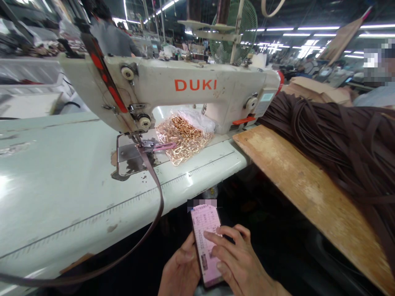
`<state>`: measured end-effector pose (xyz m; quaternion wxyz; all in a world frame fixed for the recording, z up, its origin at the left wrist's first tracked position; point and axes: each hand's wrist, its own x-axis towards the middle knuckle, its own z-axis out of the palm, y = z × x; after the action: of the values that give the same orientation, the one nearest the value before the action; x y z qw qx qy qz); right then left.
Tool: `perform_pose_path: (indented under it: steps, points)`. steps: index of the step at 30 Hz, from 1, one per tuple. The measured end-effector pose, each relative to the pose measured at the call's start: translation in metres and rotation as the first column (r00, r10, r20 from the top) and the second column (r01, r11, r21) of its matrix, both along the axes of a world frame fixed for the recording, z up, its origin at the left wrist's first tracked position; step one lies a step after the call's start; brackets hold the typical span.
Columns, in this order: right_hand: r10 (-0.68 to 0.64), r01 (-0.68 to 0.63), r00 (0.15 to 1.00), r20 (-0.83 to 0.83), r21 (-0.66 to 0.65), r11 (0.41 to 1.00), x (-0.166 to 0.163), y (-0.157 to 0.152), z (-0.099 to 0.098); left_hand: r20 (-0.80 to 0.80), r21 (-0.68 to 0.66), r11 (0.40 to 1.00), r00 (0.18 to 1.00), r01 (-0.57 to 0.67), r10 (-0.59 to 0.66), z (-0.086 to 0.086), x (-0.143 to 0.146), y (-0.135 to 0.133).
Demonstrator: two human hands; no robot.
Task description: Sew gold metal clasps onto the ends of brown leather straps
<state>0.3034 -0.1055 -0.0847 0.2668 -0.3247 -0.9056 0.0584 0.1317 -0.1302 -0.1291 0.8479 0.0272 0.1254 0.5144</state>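
Note:
A phone (206, 242) with a pink lit screen is low in the middle of the view, below the table edge. My left hand (180, 269) wraps around its left side and holds it. My right hand (237, 259) lies over the screen with its fingers spread and fingertips touching the display. Above stands a white DUKI sewing machine (185, 88). A dark brown strap (154, 181) runs from under its presser foot and loops down off the table edge to the left.
A clear bag of gold metal buckles (185, 135) lies by the machine on the pale table (61, 185). A heap of dark brown straps (345, 139) rests on a wooden board (293, 176) at right. Other people work behind and at far right.

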Motion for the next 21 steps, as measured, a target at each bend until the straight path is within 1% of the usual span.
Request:
perform_pose_path:
  steps: [4, 9, 15, 18, 21]
  points:
    - [-0.008, 0.007, 0.999, -0.052, -0.004, 1.0, 0.0, -0.002, -0.006, 0.003, 0.003, 1.0, 1.0, 0.004, -0.004, 0.0, 0.0, 0.0]
    - [-0.006, 0.006, 0.999, -0.04, -0.006, 1.0, 0.0, -0.002, -0.008, -0.009, 0.016, 1.0, 1.0, 0.002, -0.002, -0.001, 0.0, 0.001]
    - [-0.003, 0.001, 0.998, -0.058, -0.037, 0.999, -0.001, -0.001, -0.012, 0.01, 0.03, 0.999, 1.0, 0.015, -0.015, -0.003, -0.001, 0.002]
    - [-0.005, 0.004, 0.999, -0.047, -0.031, 1.0, -0.001, -0.001, -0.01, 0.021, 0.041, 0.999, 1.0, 0.02, -0.021, -0.004, -0.002, 0.002]
    - [0.0, 0.0, 1.0, -0.007, -0.014, 1.0, -0.001, 0.0, -0.001, 0.021, 0.029, 0.999, 1.0, 0.016, -0.017, -0.002, -0.001, 0.002]
